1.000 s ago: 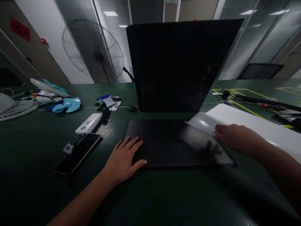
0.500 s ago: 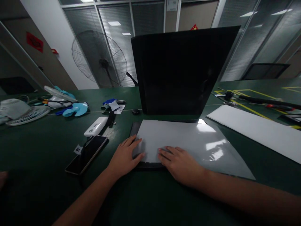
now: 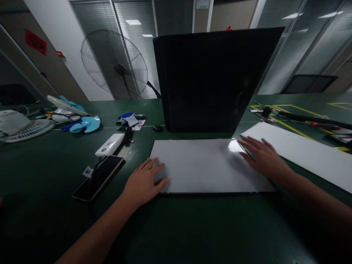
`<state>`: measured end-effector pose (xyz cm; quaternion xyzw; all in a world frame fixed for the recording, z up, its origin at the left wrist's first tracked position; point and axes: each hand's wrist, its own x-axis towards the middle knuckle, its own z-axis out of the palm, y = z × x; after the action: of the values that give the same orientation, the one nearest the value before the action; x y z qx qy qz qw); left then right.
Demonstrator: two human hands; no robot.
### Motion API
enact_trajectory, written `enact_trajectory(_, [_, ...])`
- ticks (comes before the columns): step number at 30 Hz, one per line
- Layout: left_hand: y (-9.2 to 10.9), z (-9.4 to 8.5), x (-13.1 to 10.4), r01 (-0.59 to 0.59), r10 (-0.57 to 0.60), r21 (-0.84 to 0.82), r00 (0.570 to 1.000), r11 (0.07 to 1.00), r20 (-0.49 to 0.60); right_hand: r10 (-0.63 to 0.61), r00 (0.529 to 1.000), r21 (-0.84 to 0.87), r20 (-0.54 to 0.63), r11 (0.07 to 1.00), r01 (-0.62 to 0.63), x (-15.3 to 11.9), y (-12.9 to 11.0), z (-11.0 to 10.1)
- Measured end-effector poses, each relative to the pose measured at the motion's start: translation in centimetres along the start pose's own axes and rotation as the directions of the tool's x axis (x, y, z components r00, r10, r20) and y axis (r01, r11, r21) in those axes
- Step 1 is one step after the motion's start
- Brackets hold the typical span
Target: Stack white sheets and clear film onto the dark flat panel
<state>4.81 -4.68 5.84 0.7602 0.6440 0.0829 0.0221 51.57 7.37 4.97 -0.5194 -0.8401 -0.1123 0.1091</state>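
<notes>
In front of me on the table lies a flat white sheet [image 3: 198, 167], set over a thin black-edged panel whose dark rim shows along the front. My left hand [image 3: 144, 179] rests at the sheet's left end, fingers spread and fingertips on the surface. At the right end, my right hand [image 3: 262, 157] is open with its fingers stretched over the edge; whether it presses down, I cannot tell. Behind the sheet a large black panel [image 3: 214, 80] stands upright, leaning back a little.
A phone [image 3: 98, 178] and a white power bank [image 3: 110, 145] lie left on the green table [image 3: 206, 227]. Further left are fan parts with a light-blue fan blade [image 3: 86, 124]. A long white board [image 3: 299, 154] lies to the right, and a large wire fan [image 3: 115, 62] stands beyond.
The sheet's right part, which stuck out askew past the dark base, now lies lined up with it. My right hand has moved from the front middle to the right end; my left hand stayed.
</notes>
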Motion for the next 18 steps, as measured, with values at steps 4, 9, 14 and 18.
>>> enact_trajectory(4, [0.4, -0.1, 0.1, 0.001, -0.001, 0.030, 1.000, 1.000, -0.006, 0.397, 0.918, -0.085, 0.026, 0.915, -0.393, -2.4, 11.5, 2.8])
enact_trajectory(9, [0.9, -0.3, 0.4, 0.007, -0.006, 0.087, 1.000, 0.996, -0.006, 0.517, 0.813, 0.007, 0.267, 0.843, -0.538, -4.5, 16.5, 4.0])
enact_trajectory(14, [0.9, -0.3, 0.6, 0.000, -0.003, 0.124, 1.000, 0.992, 0.024, 0.489, 0.830, -0.030, 0.267, 0.865, -0.500, -4.1, 15.1, 2.2])
enact_trajectory(18, [0.9, -0.3, 0.6, -0.001, -0.004, 0.132, 0.999, 0.991, 0.038, 0.605, 0.773, -0.156, 0.191, 0.796, -0.585, -3.8, 12.7, -0.3])
